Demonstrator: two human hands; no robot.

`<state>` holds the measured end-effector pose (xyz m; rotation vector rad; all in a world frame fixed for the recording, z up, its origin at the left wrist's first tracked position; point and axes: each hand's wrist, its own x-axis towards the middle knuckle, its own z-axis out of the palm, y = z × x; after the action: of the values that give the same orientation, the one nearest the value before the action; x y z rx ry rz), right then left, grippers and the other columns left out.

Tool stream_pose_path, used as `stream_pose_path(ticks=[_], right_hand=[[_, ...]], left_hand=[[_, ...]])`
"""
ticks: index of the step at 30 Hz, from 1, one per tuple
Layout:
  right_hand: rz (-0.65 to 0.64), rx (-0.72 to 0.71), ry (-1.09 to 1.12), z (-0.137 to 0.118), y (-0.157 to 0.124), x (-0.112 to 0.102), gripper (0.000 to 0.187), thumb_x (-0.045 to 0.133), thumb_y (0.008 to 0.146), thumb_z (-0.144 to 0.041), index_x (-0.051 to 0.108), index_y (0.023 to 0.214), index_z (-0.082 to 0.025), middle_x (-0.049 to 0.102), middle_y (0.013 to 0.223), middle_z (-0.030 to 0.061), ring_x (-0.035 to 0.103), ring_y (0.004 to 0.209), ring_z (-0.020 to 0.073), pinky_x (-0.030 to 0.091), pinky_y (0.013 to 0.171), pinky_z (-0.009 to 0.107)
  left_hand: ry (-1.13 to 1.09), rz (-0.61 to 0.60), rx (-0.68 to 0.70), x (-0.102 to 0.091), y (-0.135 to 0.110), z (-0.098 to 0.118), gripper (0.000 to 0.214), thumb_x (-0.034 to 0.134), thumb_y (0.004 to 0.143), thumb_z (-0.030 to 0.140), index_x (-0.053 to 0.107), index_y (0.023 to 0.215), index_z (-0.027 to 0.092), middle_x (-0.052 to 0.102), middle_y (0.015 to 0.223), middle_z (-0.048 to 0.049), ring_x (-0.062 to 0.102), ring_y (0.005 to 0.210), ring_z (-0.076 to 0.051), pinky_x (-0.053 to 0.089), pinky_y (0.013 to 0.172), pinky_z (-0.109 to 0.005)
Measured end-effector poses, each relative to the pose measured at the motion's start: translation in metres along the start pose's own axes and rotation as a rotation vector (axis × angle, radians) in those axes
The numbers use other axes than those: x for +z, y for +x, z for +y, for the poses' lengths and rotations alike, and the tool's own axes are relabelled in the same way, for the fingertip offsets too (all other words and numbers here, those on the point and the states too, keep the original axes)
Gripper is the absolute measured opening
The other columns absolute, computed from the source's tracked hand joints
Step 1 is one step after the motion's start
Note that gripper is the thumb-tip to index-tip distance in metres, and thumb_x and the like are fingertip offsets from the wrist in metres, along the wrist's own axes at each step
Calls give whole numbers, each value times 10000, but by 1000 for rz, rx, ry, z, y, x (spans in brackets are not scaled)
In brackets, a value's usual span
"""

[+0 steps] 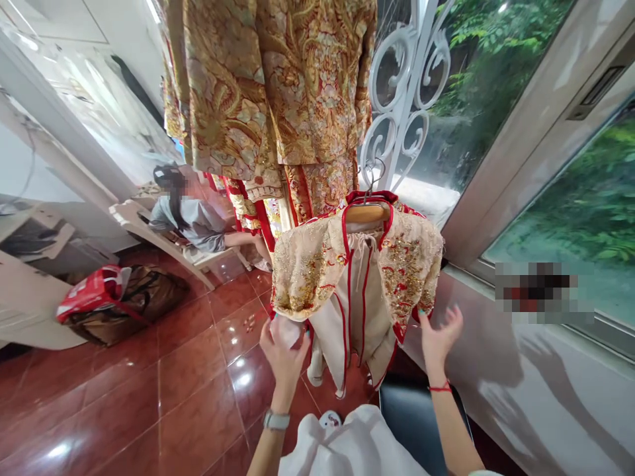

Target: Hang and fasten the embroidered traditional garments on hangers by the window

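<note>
Plainly upright, jacket (pixel 317 264) collar-up, front toward the person, left hand (pixel 284 363) at a cuff (pixel 290 330), grip unclear, right hand (pixel 438 340) open.

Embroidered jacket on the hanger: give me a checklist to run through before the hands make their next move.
1. Jacket on its hanger: ok, wood shows inside the collar.
2. Left hand at a sleeve end: ok.
3. Right hand at the other sleeve end: ok, some fingers spread.
4. Right hand's grip firm: cannot tell.
5. Jacket front closed: not ok, it hangs open, showing a pale garment with red trim.
</note>
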<state>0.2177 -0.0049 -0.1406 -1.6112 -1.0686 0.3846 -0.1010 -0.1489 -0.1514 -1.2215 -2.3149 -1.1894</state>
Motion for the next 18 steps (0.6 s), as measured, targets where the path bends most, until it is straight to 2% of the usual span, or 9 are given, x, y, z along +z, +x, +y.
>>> stream_pose_path(ticks=[2,3,5,6,9,11,13,15,18], right_hand=[[-86,-386,-62,-45,4,30,1001,717,701,-506,232,1494,-134,316,1517,240,299,1413,392,244,1169,580],[-124,-491,-106,-65,5,45,1029,725,703,-496,203,1507,-124,227,1558,250,203,1449,410,190,1167,628],[-151,-547,-183,-92,11,67,872,665,780,-405,257,1506,-148,142,1591,235,87,1470,431,136,1129,709],[-143,-548,-198,-98,16,71,740,608,821,-339,327,1485,-174,163,1591,214,87,1470,426,132,1113,729],[-1,-560,-127,-97,44,56,460,464,854,-191,580,1297,-223,340,1521,153,218,1444,373,166,1126,691],[104,-573,-2,-93,72,37,399,439,835,-173,647,1175,-203,396,1488,141,317,1411,334,227,1147,612],[84,-566,129,-95,105,24,399,416,821,-175,636,1154,-180,475,1438,150,442,1338,294,321,1126,531],[-26,-529,179,-103,133,21,407,395,817,-185,618,1158,-176,618,1276,142,577,1180,260,414,1056,467],[-141,-462,137,-112,157,29,370,412,817,-229,635,1108,-177,709,1044,113,646,983,244,472,964,413]], left_hand=[[-13,18,135,14,28,36,814,711,752,448,392,1429,130,320,1508,-257,278,1438,-415,274,1153,-610],[-23,17,162,19,42,50,757,685,786,401,399,1432,128,291,1539,-254,231,1465,-407,228,1169,-621],[-87,47,168,24,68,67,550,561,860,254,473,1392,147,351,1540,-219,253,1474,-355,200,1187,-597],[-146,75,155,23,79,68,481,491,869,182,526,1348,160,428,1502,-196,308,1456,-322,223,1189,-566],[-374,185,92,4,114,54,434,413,808,87,655,1156,177,679,1198,-130,578,1220,-262,417,1076,-465],[-497,237,43,-13,147,42,383,438,782,104,683,1070,161,718,1034,-94,650,1041,-239,493,961,-409],[-568,264,6,-22,190,34,297,468,791,151,691,986,143,713,962,-73,651,936,-217,507,902,-372],[-610,218,-30,-17,236,32,209,493,794,195,674,875,130,697,881,-54,632,863,-197,513,868,-345],[-708,-39,-117,12,285,31,148,555,756,230,645,800,120,686,808,-38,619,829,-192,528,833,-329]])
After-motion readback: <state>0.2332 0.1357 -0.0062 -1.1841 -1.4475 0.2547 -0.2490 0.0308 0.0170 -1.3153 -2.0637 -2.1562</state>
